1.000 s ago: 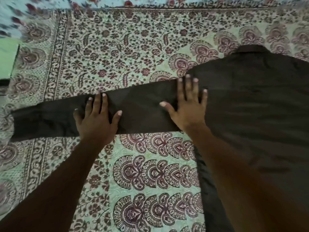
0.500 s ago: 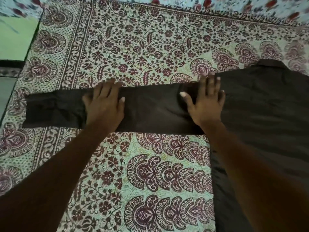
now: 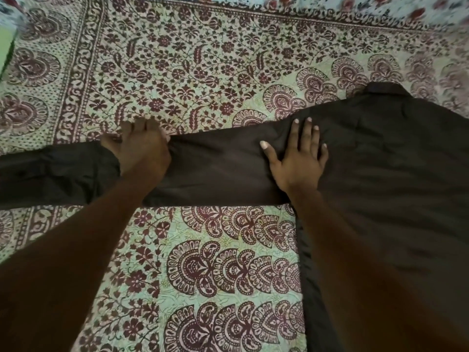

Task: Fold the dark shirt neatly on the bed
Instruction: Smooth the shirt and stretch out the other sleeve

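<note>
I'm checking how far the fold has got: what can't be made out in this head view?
- Cuff of the dark shirt's long sleeve: cut off by the left frame edge.
- Right sleeve and hem: beyond the right and bottom edges, under the right forearm.
- Left hand's fingertips: curled over the sleeve's far edge, grip unclear.
- Right hand: flat, nothing hidden.

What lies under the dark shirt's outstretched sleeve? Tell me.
The patterned maroon-and-green bedsheet shows on both sides of the dark shirt's long sleeve, so the sleeve lies on it. The left hand and right hand rest on top. Anything else beneath is covered.
</note>
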The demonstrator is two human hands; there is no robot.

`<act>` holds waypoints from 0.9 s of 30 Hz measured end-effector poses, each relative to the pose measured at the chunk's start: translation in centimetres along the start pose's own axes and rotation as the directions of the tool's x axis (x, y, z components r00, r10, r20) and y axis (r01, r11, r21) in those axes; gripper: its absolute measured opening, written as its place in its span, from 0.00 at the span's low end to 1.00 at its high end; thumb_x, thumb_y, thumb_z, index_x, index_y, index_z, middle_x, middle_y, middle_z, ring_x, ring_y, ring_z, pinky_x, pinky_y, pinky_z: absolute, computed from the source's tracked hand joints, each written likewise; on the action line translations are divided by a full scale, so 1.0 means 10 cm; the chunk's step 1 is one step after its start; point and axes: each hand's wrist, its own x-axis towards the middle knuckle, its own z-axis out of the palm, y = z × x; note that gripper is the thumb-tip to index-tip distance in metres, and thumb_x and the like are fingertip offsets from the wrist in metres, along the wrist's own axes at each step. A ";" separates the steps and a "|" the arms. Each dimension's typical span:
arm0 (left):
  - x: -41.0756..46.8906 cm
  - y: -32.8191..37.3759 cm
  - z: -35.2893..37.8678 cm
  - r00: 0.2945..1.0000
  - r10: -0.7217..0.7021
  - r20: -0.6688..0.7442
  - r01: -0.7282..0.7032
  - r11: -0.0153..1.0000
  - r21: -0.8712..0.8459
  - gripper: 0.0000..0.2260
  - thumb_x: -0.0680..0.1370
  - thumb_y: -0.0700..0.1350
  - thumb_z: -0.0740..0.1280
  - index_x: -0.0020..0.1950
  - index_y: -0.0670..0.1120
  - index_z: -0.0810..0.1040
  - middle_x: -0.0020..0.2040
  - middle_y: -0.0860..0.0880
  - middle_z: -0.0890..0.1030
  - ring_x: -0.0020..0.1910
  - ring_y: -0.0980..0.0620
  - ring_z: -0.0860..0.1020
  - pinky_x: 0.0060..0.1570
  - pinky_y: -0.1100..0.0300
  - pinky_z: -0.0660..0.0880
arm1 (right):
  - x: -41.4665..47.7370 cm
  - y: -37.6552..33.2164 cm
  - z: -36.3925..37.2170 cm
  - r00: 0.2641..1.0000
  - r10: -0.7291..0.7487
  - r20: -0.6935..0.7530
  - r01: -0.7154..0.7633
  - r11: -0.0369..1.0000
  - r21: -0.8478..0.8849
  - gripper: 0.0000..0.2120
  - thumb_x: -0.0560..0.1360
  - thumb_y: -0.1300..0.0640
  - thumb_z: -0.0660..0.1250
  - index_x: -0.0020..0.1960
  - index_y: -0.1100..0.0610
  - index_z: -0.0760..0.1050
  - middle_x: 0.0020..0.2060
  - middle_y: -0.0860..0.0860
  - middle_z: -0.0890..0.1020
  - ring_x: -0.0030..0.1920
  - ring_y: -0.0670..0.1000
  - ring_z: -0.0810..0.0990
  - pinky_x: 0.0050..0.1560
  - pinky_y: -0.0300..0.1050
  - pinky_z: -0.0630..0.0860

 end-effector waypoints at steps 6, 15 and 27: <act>-0.20 -0.19 -0.03 0.991 0.089 -0.096 -0.094 0.994 -0.053 0.18 0.83 0.47 0.63 0.69 0.39 0.69 0.71 0.35 0.69 0.70 0.33 0.67 0.68 0.30 0.62 | -0.03 -0.24 -0.06 0.991 0.037 0.126 -0.033 0.999 -0.035 0.56 0.67 0.15 0.39 0.84 0.50 0.41 0.83 0.57 0.37 0.82 0.62 0.34 0.77 0.73 0.39; -0.82 -1.38 0.14 0.994 0.089 -0.061 -0.090 0.996 -0.017 0.34 0.82 0.66 0.46 0.83 0.48 0.57 0.84 0.45 0.56 0.83 0.43 0.55 0.76 0.38 0.55 | -0.45 -1.25 -0.01 0.895 -0.345 0.284 0.335 0.938 0.084 0.44 0.75 0.21 0.42 0.83 0.41 0.38 0.83 0.54 0.36 0.81 0.64 0.31 0.75 0.77 0.37; -1.02 -1.75 0.23 0.955 -0.169 -0.243 0.137 0.980 -0.144 0.28 0.83 0.59 0.54 0.79 0.46 0.65 0.83 0.47 0.61 0.81 0.46 0.60 0.75 0.34 0.51 | -0.91 -1.83 0.29 0.970 -0.175 0.170 0.176 0.984 0.005 0.53 0.71 0.18 0.40 0.84 0.53 0.41 0.82 0.64 0.41 0.80 0.68 0.33 0.75 0.77 0.39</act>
